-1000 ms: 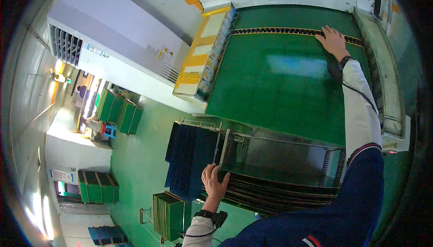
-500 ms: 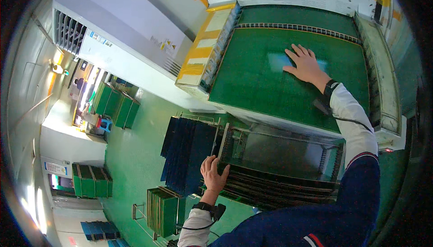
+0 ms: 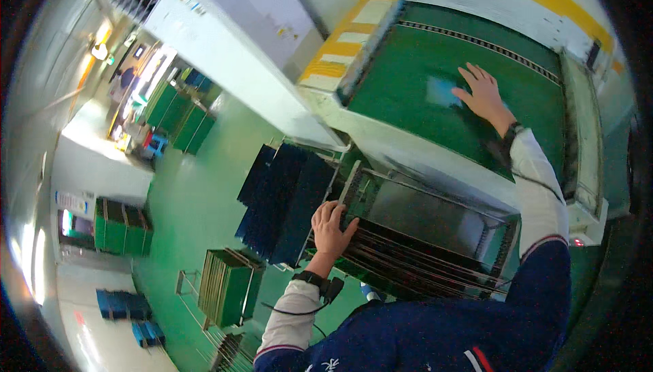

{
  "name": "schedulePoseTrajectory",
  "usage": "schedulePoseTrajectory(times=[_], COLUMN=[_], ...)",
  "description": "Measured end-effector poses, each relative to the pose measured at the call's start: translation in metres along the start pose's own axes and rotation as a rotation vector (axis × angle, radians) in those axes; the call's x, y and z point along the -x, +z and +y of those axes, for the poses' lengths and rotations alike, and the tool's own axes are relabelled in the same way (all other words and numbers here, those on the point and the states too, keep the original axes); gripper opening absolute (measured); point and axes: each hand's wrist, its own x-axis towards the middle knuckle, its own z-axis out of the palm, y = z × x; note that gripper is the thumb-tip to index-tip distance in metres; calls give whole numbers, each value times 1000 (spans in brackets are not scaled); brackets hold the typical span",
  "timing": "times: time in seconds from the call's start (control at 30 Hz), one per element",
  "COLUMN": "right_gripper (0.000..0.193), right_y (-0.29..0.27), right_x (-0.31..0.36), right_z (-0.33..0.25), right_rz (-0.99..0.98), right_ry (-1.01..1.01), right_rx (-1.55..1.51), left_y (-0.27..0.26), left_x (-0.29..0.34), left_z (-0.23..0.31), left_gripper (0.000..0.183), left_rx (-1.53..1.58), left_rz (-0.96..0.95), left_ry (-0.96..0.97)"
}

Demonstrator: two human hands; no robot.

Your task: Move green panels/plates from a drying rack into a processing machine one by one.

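Since approx. 1 s earlier, R hand (image 3: pixel 484 96) had retracted from the dark strip (image 3: pixel 479 43) to the mid-area of the green panel (image 3: pixel 401 83); L hand (image 3: pixel 331 232) had stayed at the rack (image 3: pixel 351 185). Layout, L to R: blue bundle (image 3: pixel 122 304) at far L; green boards (image 3: pixel 231 290) in a metal stand; dark-blue sheets (image 3: pixel 289 198) just L of the L hand. L hand: back up, fingers loosely bent, thumb apart, at the rack's L end; whether it gripped the rack could not be told. Dark boards (image 3: pixel 408 256) lay in the rack, R of the L hand. Green panel: beyond the rack, well apart from the L hand, directly under the R hand. R hand: open, palm down, fingers slightly spread, w/ nothing seen in grip; contact w/ the surface could not be confirmed. Pale side rail (image 3: pixel 581 141) stood R of the panel.
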Motion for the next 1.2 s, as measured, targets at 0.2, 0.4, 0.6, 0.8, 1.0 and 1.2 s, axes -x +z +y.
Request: schedulePoseTrajectory(times=[0.2,0.4,0.6,0.8,1.0,1.2], right_gripper=[51,56,58,60,65,62], right_y=[-39,-12,28,43,62,41], right_x=[96,227,305,325,327,321], right_z=[-132,-178,-165,-163,-152,-169], right_rz=[-17,-715,-728,-594,-515,-518], right_ry=[-352,-3,194,339,310,280], right_rx=[-445,-748,-635,-567,-443,-496], left_y=[-1,6,1,-1,1,5], left_x=[11,9,21,25,30,30], left_z=[-7,-14,-21,-20,-25,-30], left_gripper=[52,58,58,51,49,43], left_rx=[41,126,137,169,231,247], left_rz=[9,38,24,156,92,99], left_ry=[-33,12,-9,21,48,61])
